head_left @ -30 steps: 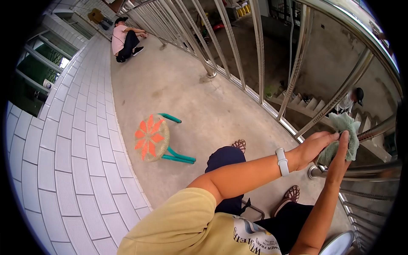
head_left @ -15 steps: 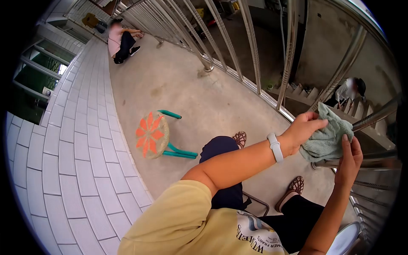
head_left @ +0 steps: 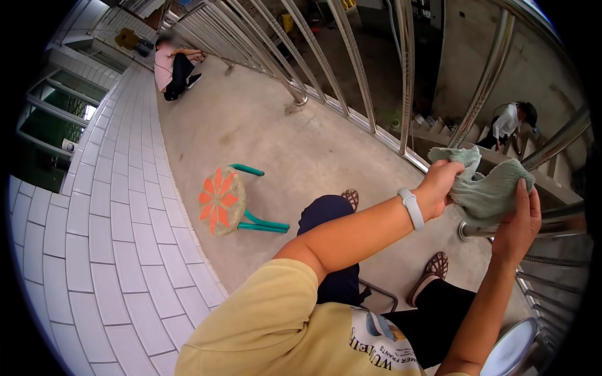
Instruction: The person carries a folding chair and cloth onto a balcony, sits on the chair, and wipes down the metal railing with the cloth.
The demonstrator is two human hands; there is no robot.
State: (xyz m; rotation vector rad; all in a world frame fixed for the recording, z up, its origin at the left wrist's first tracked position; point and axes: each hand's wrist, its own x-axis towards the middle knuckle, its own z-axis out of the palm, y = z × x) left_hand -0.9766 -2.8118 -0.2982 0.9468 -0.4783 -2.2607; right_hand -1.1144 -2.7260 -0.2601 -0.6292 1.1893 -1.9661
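A grey-green cloth is stretched between my two hands beside the metal railing. My left hand, with a pale band on its wrist, grips the cloth's left part in closed fingers. At the cloth's right edge, my right hand pinches it between thumb and fingers. The middle of the cloth sags in folds, and its upper left end flops over my left hand. Behind it, a metal railing post is partly covered.
A stool with an orange flower pattern lies tipped on the concrete floor. A person in pink crouches by the railing. Beyond it, another person bends on stairs below. A round basin stands at lower right; white tiles line the left.
The crumpled cloth has been spread out between my hands, which have moved apart. The view has shifted slightly, and the person on the stairs bends lower.
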